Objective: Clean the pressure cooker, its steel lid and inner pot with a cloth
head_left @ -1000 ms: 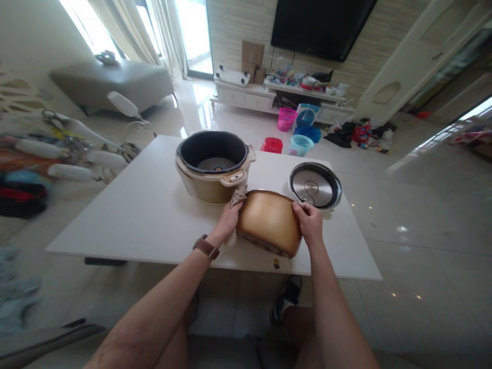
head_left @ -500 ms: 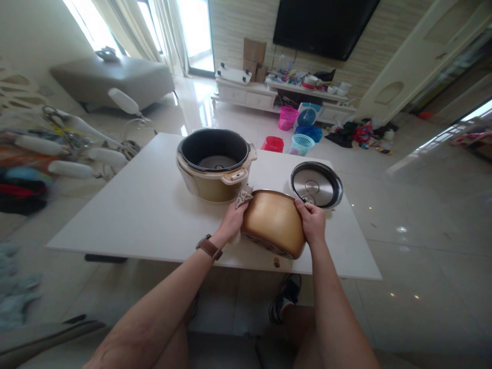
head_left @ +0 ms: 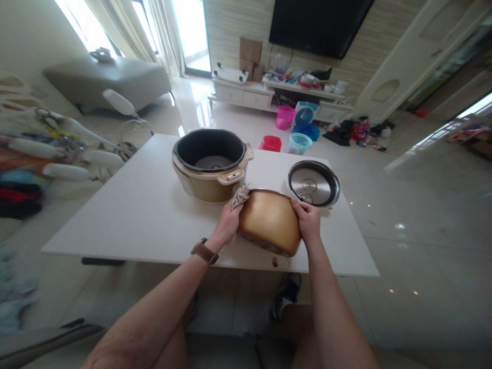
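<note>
A gold inner pot, tilted with its rim away from me, is held over the near part of the white table. My left hand is closed at its left side, with a patterned cloth bunched between the fingers and the pot. On the right, my right hand grips the rim, thumb on the outside. Behind the pot stands the cooker body, uncovered, its dark inside showing. A round metal lid lies inner side up beyond my right hand. The pot's inside is hidden from me.
The white table bears all these things. A small sticker-like spot marks its near edge. On the floor past the far edge are a red stool or bin, a light blue basket and a pink basket. A white lamp stands at left.
The whole view has shifted slightly. Both hands keep their hold on the pot, whose tilt looks nearly the same. The cooker body and lid have not moved on the table.
</note>
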{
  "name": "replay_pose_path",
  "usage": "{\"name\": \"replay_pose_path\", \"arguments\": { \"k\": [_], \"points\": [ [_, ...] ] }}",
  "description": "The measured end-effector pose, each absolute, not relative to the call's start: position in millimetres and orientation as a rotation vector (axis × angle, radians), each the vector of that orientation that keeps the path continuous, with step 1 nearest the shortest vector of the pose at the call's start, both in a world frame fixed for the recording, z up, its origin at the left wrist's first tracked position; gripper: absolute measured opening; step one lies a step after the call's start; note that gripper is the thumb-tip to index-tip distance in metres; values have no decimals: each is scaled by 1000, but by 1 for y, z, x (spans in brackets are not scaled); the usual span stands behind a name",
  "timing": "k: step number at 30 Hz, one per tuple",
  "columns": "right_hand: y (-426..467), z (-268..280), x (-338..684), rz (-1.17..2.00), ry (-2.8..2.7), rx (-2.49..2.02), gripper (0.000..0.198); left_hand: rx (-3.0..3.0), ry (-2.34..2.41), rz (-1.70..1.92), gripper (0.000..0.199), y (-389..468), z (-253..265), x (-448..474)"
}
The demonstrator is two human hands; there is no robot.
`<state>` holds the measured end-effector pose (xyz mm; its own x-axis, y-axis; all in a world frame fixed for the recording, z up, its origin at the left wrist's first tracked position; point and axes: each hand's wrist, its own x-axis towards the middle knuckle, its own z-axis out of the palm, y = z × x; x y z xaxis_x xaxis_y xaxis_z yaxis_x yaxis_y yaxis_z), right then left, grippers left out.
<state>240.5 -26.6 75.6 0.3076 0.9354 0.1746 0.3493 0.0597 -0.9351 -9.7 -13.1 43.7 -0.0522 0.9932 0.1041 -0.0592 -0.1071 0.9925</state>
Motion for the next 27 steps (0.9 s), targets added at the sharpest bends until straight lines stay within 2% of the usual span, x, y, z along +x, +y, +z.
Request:
{"name": "replay_pose_path", "arguments": {
  "k": [13, 21, 27],
  "points": [
    [-20, 35, 259, 794, -1033, -1395, 68, 986, 1241, 1253, 44, -2, 35, -13],
    [-24, 75, 245, 619, -1246, -1378, 47, 1052, 1206, 1279, 49, -2, 33, -12],
    [-22, 71, 245, 710, -1158, -1470, 65, 1158, 1156, 1312, 51, -7, 41, -9]
  ]
}}
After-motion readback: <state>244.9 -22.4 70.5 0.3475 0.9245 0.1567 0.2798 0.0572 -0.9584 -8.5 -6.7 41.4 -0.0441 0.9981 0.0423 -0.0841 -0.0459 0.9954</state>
